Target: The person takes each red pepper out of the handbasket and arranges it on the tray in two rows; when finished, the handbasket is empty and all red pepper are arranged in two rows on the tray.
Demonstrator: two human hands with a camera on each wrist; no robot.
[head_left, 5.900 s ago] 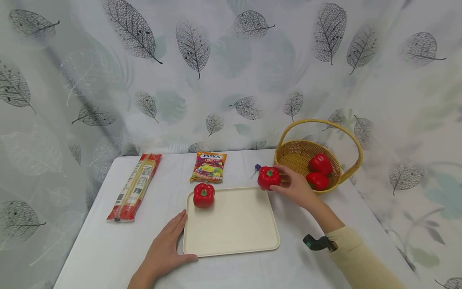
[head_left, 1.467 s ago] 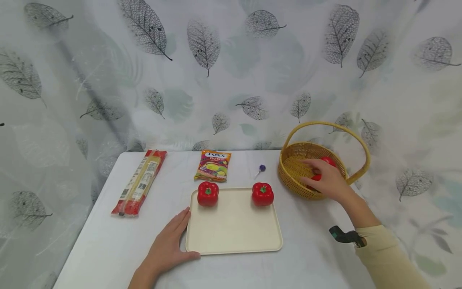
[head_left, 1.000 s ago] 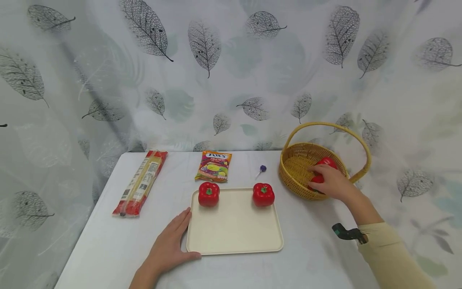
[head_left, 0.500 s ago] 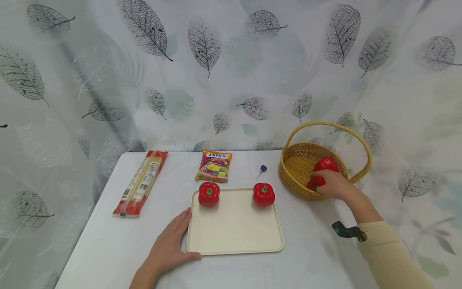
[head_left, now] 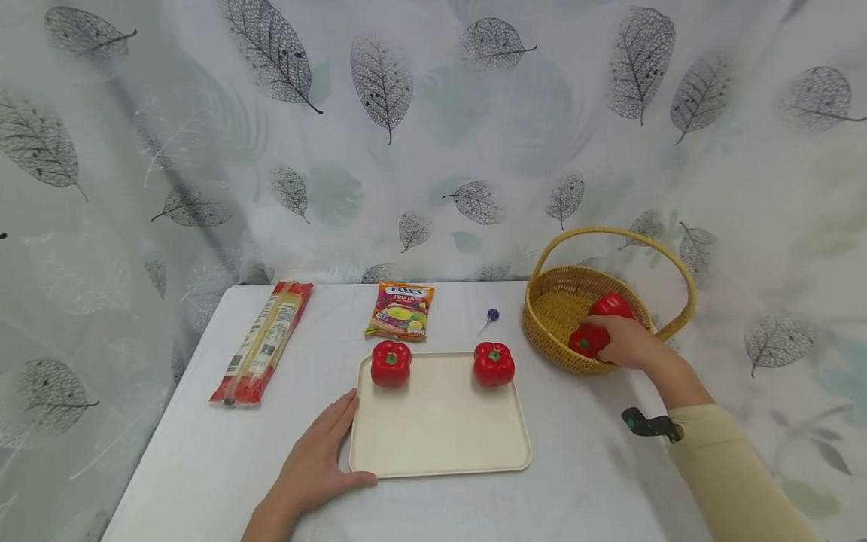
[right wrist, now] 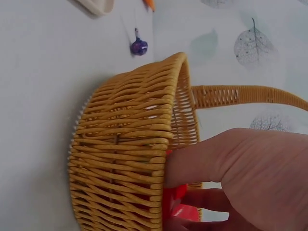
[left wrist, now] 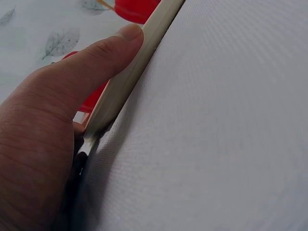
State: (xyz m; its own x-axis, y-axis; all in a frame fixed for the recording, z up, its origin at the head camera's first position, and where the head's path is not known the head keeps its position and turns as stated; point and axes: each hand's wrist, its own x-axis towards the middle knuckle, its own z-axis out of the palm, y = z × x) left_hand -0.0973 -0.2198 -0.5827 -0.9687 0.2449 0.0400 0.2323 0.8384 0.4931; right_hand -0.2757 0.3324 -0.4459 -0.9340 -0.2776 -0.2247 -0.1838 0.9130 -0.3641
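My right hand [head_left: 626,342] reaches over the near rim of the wicker basket [head_left: 552,342] and grips a red bell pepper [head_left: 586,341] inside it, its green stem turned to the left. In the right wrist view the basket wall hides most of that pepper and the fingertips. Behind it in the basket lies another red bell pepper [head_left: 612,304]. My left hand [head_left: 308,463] rests at the cream tray's [head_left: 440,429] near left corner, fingers extended along the left side and thumb against the front edge. Two red bell peppers stand on the tray, one at the back left [head_left: 390,364], one at the back right [head_left: 494,365].
A Fox's candy bag [head_left: 401,311] lies behind the tray, and a purple lollipop [head_left: 492,315] between it and the basket. To the left is a long red-ended pack of noodles [head_left: 264,342]. The basket's tall handle [head_left: 619,230] arches overhead; a leaf-patterned curtain [head_left: 433,135] hangs behind.
A pepper earlier in my right hand now stands at the tray's back right. The right hand has moved into the basket and taken hold of another, tilting its stem leftward. The left hand stays.
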